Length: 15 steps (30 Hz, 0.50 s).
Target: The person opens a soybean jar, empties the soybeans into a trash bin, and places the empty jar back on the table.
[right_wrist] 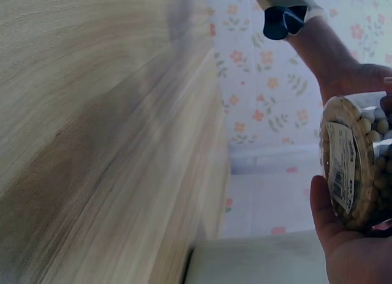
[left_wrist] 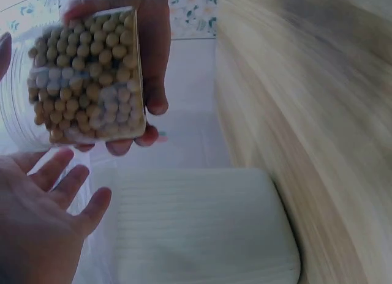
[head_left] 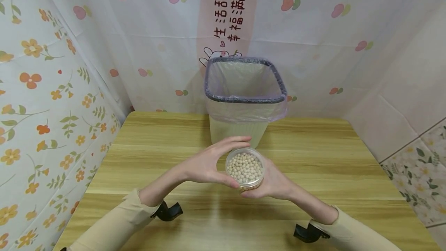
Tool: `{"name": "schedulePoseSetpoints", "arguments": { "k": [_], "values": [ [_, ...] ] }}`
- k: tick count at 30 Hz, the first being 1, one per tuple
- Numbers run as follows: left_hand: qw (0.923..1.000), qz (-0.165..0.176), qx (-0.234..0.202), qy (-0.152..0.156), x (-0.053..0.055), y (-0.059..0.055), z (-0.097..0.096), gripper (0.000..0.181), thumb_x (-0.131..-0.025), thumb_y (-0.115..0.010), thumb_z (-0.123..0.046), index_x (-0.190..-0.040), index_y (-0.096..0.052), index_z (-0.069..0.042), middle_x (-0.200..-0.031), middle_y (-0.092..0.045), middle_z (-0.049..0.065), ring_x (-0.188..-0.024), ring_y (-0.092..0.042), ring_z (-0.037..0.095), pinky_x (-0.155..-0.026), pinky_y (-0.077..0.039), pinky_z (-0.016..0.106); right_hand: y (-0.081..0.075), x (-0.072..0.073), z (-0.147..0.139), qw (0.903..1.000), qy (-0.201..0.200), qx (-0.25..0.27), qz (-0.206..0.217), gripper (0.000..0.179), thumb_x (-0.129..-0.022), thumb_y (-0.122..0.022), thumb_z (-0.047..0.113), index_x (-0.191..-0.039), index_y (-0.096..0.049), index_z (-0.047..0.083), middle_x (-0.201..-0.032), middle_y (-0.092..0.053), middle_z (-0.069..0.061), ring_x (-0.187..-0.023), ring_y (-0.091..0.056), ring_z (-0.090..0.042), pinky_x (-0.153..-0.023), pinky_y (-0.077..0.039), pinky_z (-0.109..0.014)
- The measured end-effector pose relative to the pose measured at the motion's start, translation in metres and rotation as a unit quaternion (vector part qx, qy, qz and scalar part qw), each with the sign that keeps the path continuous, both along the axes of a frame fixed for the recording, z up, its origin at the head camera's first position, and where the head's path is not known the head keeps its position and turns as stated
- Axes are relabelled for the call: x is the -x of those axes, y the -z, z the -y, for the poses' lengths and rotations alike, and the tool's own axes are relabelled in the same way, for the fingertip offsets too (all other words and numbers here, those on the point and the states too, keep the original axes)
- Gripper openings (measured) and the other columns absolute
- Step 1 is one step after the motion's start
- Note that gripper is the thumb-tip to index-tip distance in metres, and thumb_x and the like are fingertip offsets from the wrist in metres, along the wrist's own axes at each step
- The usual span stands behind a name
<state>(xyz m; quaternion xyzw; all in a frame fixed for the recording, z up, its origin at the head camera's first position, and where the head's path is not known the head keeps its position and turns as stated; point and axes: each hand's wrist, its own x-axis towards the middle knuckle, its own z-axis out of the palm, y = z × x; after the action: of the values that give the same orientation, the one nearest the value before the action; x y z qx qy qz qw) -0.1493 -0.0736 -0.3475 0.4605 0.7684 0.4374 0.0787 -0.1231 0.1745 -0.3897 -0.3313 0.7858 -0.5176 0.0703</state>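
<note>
Clear round plastic jar [head_left: 250, 184] of beige beans [head_left: 244, 167], gripped by the right hand [head_left: 273, 181]. Left hand [head_left: 211, 162] spreads wide beside it.

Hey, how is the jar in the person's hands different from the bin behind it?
The jar is round and clear; the bin is squarish and pale, with a dark rim. The jar is much smaller than the bin. The jar is raised off the table, gripped by the right hand, while the bin stands on it. Both are containers.
</note>
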Motion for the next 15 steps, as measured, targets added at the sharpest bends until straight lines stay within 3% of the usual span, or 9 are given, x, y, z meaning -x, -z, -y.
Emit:
{"name": "schedulePoseSetpoints", "arguments": {
  "k": [5, 11, 15],
  "values": [
    [0.9978, -0.016, -0.005, -0.065, -0.005, 0.008, -0.006, 0.088, -0.076, -0.090, -0.036, -0.151, -0.046, -0.023, -0.165, -0.036, -0.010, -0.154, -0.034, 0.015, -0.123, -0.034, 0.054, 0.002, 0.000, 0.002, 0.9995, 0.031, 0.009, 0.003, 0.103, -0.068, -0.093, 0.015, -0.154, -0.036, 0.017, -0.142, -0.057, -0.011, -0.125, -0.061, -0.020, -0.105, -0.053, -0.035],
    [0.9860, -0.037, 0.002, -0.163, -0.011, 0.013, -0.016, 0.090, -0.077, -0.088, -0.047, -0.151, -0.044, -0.019, -0.160, -0.043, -0.006, -0.149, -0.042, 0.016, -0.120, -0.038, 0.053, 0.005, 0.001, 0.006, 0.9945, 0.103, 0.018, 0.003, 0.101, -0.071, -0.093, 0.018, -0.155, -0.036, 0.020, -0.145, -0.054, -0.009, -0.130, -0.057, -0.031, -0.104, -0.053, -0.040],
    [0.9797, -0.045, 0.024, -0.194, -0.013, 0.012, -0.018, 0.095, -0.076, -0.086, -0.053, -0.154, -0.043, -0.019, -0.160, -0.045, -0.005, -0.149, -0.042, 0.020, -0.122, -0.035, 0.055, 0.006, 0.002, 0.007, 0.9924, 0.121, 0.019, -0.010, 0.101, -0.070, -0.094, 0.016, -0.154, -0.037, 0.017, -0.145, -0.055, -0.011, -0.129, -0.058, -0.032, -0.103, -0.053, -0.044]
  ]
}}
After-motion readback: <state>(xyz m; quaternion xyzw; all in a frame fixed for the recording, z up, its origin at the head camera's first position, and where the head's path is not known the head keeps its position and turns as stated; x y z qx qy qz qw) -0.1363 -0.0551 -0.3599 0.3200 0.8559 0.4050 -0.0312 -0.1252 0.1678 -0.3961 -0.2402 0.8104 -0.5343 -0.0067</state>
